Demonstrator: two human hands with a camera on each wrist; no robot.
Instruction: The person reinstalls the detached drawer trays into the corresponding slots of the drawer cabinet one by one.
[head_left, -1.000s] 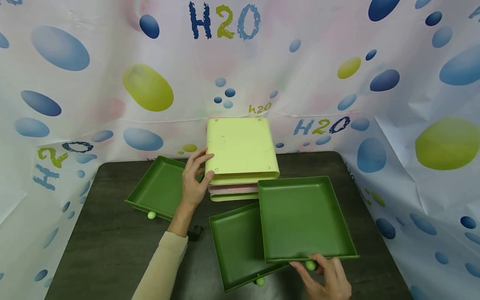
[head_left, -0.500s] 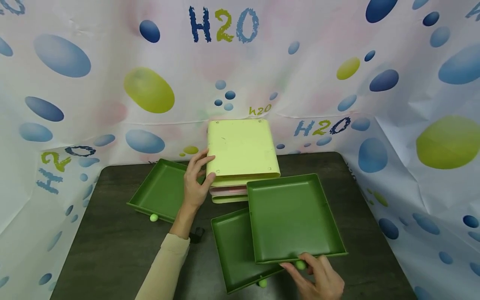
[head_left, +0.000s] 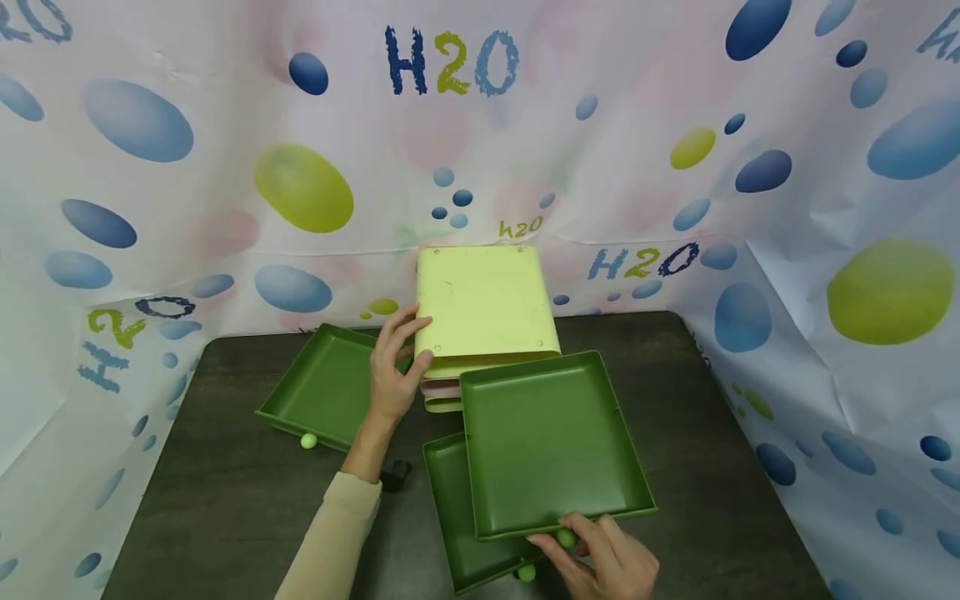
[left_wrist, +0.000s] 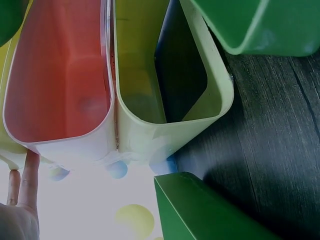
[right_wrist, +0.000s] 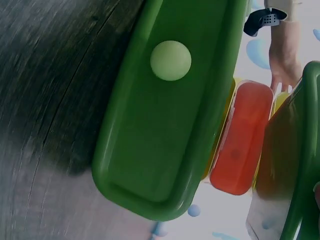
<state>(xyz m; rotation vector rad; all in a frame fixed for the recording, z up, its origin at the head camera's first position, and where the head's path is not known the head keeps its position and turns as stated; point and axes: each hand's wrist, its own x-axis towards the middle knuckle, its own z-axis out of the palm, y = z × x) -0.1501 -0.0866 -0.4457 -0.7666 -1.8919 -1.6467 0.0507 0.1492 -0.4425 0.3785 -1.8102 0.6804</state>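
A small drawer cabinet (head_left: 483,304) with pale yellow and pink tiers stands at the back of the table. My left hand (head_left: 390,379) rests against its left side, fingers mostly straight, thumb at the front edge. With thumb and fingers, my right hand (head_left: 603,562) pinches the front edge of a green drawer (head_left: 555,450) by its round knob (head_left: 567,538). That drawer is raised in front of the cabinet, covering part of its tiers. Looking into the cabinet, the left wrist view shows a hollow pink tier (left_wrist: 55,75) and a hollow yellow tier (left_wrist: 135,85).
Beneath the held drawer, a second green drawer (head_left: 453,517) lies on the dark table (head_left: 225,500), partly covered. A third green drawer (head_left: 318,387) lies left of the cabinet, behind my left wrist. A patterned sheet (head_left: 645,83) hangs behind and beside the table.
My right hand has carried the green drawer leftward, so it hides more of the lower drawer and the cabinet front. My left hand keeps its place on the cabinet.
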